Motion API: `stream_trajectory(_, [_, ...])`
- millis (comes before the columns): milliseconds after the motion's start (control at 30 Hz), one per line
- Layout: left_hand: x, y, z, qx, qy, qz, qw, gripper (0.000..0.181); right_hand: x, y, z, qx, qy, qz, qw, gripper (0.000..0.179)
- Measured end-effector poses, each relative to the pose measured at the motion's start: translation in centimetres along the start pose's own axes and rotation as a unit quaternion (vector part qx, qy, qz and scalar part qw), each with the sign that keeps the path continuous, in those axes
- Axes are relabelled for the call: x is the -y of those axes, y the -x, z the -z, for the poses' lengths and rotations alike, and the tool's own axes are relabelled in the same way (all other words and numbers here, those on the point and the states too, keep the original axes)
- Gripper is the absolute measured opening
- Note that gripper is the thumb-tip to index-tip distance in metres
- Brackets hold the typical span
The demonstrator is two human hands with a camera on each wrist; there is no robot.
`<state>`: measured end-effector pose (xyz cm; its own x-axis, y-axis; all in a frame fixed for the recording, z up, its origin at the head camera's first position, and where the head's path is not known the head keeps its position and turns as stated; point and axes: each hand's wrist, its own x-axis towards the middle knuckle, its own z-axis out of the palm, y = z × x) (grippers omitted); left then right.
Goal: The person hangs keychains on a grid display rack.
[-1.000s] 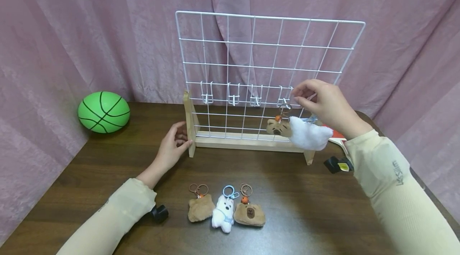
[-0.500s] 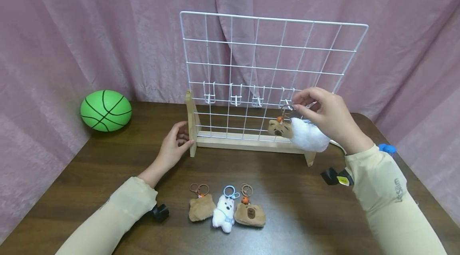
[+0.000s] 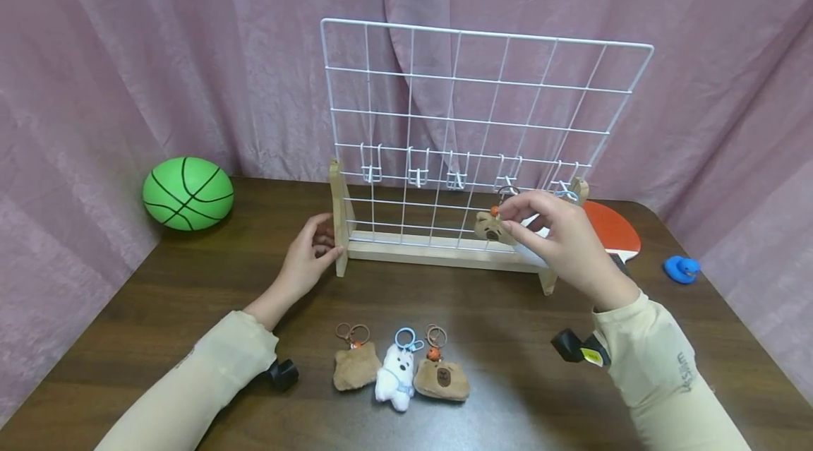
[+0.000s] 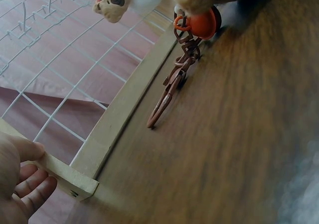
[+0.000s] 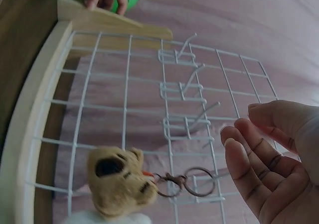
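Rack (image 3: 438, 254) with plush keychains (image 3: 488, 227) hanging near its right edge, beside relaxed right hand (image 3: 562, 239); loose-fingered left hand (image 3: 300, 258) touches left edge.

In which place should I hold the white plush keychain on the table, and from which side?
Probably pinch the blue ring from above, at its left edge: it is thin, with more space there. Gripping the white plush keychain itself seems worse, with the left brown keychain and right brown keychain close beside.

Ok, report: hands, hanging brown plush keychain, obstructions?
Left hand holding pale wooden stand; right hand empty. Brown plush keychain hanging from white wire hook. Head view: right hand partly hides white plush keychain.
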<state>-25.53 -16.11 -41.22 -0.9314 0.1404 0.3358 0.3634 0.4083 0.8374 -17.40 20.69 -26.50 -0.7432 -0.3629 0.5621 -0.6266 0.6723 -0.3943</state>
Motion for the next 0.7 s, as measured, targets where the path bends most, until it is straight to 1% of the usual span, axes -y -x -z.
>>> stream_trajectory(100, [-0.2,0.1,0.1,0.0,0.0,-0.004,1.0,0.06,0.1,0.4,-0.7,0.004,-0.014,0.0,0.9999,0.018])
stream_trajectory(300, [-0.5,0.1,-0.1,0.003,-0.001,0.006,1.0,0.059,0.4,1.3,-1.8,0.025,-0.03,-0.007,0.9992,0.019])
stream_trajectory(500, [-0.4,0.2,0.0,0.003,0.003,-0.008,1.0,0.06,0.4,2.1,-3.0,0.04,-0.059,-0.007,0.9974,0.018])
stream_trajectory(700, [-0.1,0.2,0.1,0.0,0.006,-0.02,0.9998,0.058,0.0,2.9,-4.1,0.072,-0.08,-0.022,0.994,0.015])
